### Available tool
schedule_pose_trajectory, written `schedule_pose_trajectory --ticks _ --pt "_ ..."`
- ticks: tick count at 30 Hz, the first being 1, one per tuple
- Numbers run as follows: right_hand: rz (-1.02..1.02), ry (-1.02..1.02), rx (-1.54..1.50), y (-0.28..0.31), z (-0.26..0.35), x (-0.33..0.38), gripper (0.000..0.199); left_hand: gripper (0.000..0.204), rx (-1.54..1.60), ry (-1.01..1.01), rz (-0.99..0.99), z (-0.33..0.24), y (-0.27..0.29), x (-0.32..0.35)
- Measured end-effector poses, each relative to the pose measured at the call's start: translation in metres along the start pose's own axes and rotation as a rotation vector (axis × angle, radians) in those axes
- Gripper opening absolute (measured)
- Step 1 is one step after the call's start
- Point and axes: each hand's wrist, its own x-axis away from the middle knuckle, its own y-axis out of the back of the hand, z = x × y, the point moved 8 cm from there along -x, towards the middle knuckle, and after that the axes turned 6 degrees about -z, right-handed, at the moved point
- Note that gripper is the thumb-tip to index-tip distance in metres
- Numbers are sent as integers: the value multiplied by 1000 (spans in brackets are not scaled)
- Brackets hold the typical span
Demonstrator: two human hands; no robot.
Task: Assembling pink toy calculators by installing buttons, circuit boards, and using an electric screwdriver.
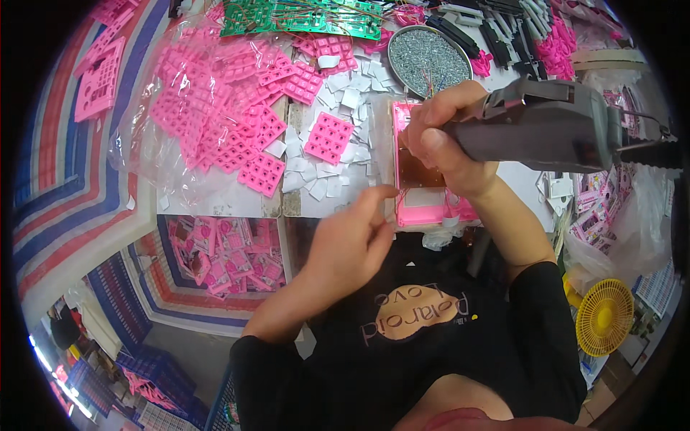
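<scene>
My right hand (456, 140) is wrapped round a dark grey electric screwdriver (535, 126), whose tip is hidden behind my fingers. Under that hand lies a pink plastic casing (433, 215) with a brown board (420, 172) inside and thin wires at its near side. The casing sits in a light-coloured frame on the table. At the casing's near left corner is my left hand (352, 233), index finger stretched to the edge, thumb apart from it, the other fingers curled. Nothing shows in its grasp.
A round dish of small screws (428, 61) stands beyond the casing. Pink keypads (328, 138) and white paper pieces (309, 176) lie to the left. Green circuit boards (302, 18) are at the back. Below the table, a striped bag holds pink parts (230, 255). A yellow basket (604, 316) is at right.
</scene>
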Motion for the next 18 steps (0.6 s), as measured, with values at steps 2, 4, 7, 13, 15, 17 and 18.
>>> schedule_pose_trajectory --ticks 2,4,7,13,15,17,18 --pt "9 35 35 -1 2 -2 17 34 157 90 -47 5 9 -11" --pt "58 79 117 -6 5 -4 20 29 94 63 -131 8 19 -22" --pt "149 136 320 -17 12 -8 22 26 -95 -1 -224 6 33 -38" --pt "74 145 409 -17 6 -1 25 30 -511 -314 -471 -8 32 -40" --pt "84 99 366 -18 10 -9 25 36 -474 -387 -278 -22 5 -30" --pt "26 18 258 0 12 -16 27 42 -426 -484 -73 -31 -29 -20" --pt "-3 1 198 7 16 -17 29 41 -411 -491 -44 -35 -41 -20"
